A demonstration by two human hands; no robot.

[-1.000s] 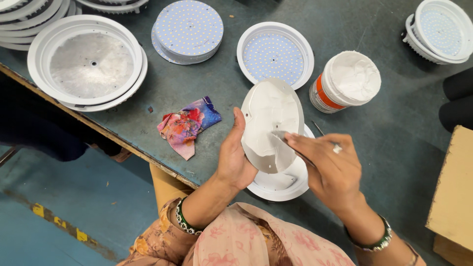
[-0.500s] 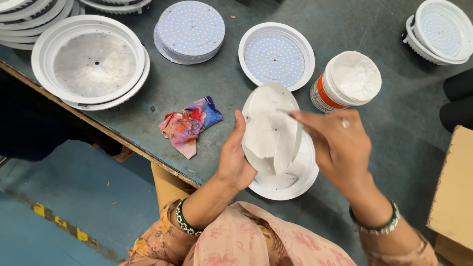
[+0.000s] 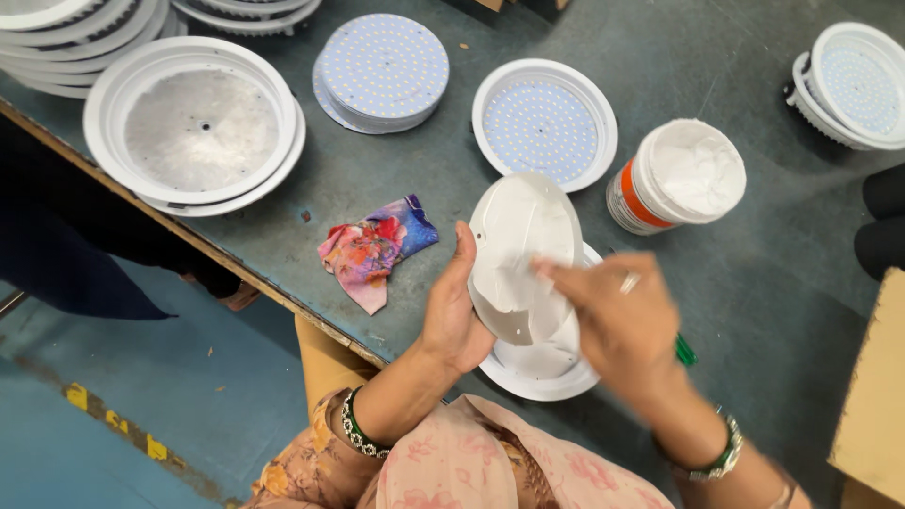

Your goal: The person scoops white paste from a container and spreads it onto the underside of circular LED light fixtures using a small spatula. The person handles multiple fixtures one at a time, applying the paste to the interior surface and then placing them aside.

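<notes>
White disc (image 3: pixel 517 247) held tilted by left hand (image 3: pixel 452 311) over grey-green workbench (image 3: pixel 377 203).

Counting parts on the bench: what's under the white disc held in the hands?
A white round housing lies on the table beneath the white disc, its rim showing. Its inside is mostly hidden by the disc and right hand.

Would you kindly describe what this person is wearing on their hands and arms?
Bare forearms. The left hand has a dark green beaded bangle at the wrist; the right hand wears a ring and a green bangle. Pink floral clothing sits below.
</notes>
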